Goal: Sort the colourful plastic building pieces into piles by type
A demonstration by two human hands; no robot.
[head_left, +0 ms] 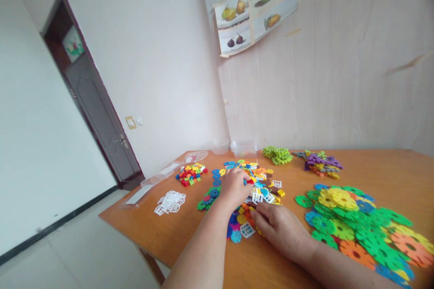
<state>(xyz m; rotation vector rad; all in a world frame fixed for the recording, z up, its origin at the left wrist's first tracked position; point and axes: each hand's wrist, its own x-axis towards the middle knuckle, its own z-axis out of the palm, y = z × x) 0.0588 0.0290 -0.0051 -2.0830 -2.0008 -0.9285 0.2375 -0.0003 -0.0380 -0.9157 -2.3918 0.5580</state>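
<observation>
My left hand point(234, 188) reaches over the mixed pile of plastic toy pieces point(242, 219), its fingers bent together. A small red brick point(250, 181) shows at its fingertips, and it seems pinched there. At the near right side of this pile rests my right hand point(285, 231), curled with the thumb against the fingers; what is in it, if anything, is hidden. White lattice window pieces point(257, 196), snowflake discs point(236, 236) and small yellow bricks point(280, 193) lie around both hands.
Separate heaps surround the pile: white window pieces point(170, 202), small bricks point(191, 174), green pieces point(278, 155), purple and grey pieces point(323, 162), large snowflake discs point(359, 221). Clear plastic containers point(244, 149) stand at the back of the wooden table point(200, 253). Clear packaging point(152, 184) lies along the left edge.
</observation>
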